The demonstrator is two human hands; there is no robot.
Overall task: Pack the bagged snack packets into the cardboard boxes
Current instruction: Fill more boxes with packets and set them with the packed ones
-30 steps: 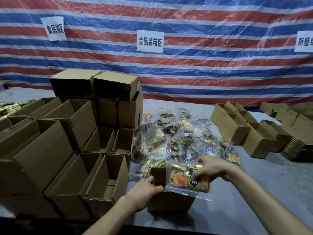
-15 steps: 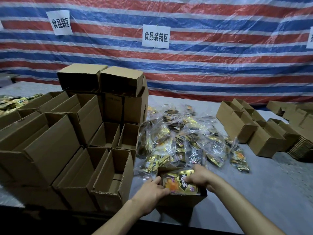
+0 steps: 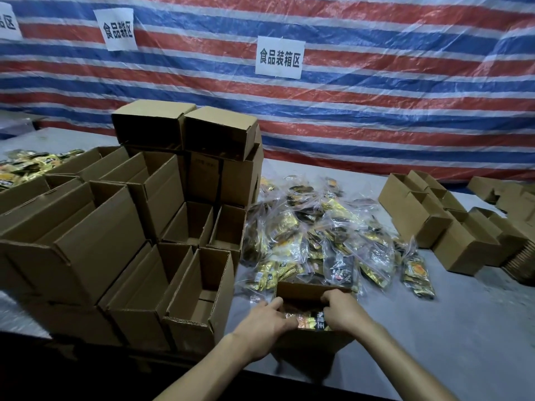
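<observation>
A small open cardboard box (image 3: pixel 311 289) stands on the grey table near the front edge, right in front of me. A clear bag of gold and black snack packets (image 3: pixel 309 322) lies inside it, below the rim. My left hand (image 3: pixel 265 325) reaches in along the box's left side, its fingers stretched out and pressing on the bag. At the right side of the opening, the fingers of my right hand (image 3: pixel 344 314) curl down over the bag. Just behind the box lies a heap of more bagged snack packets (image 3: pixel 312 241).
Stacks of empty open cardboard boxes (image 3: pixel 199 287) fill the table to the left, some piled high. More small boxes (image 3: pixel 451 227) sit at the right, with one bag (image 3: pixel 417 273) lying apart. Loose packets (image 3: pixel 23 166) lie far left. A striped tarpaulin hangs behind.
The bag held above the box a second ago has gone down into it. Both hands have followed it into the opening.
</observation>
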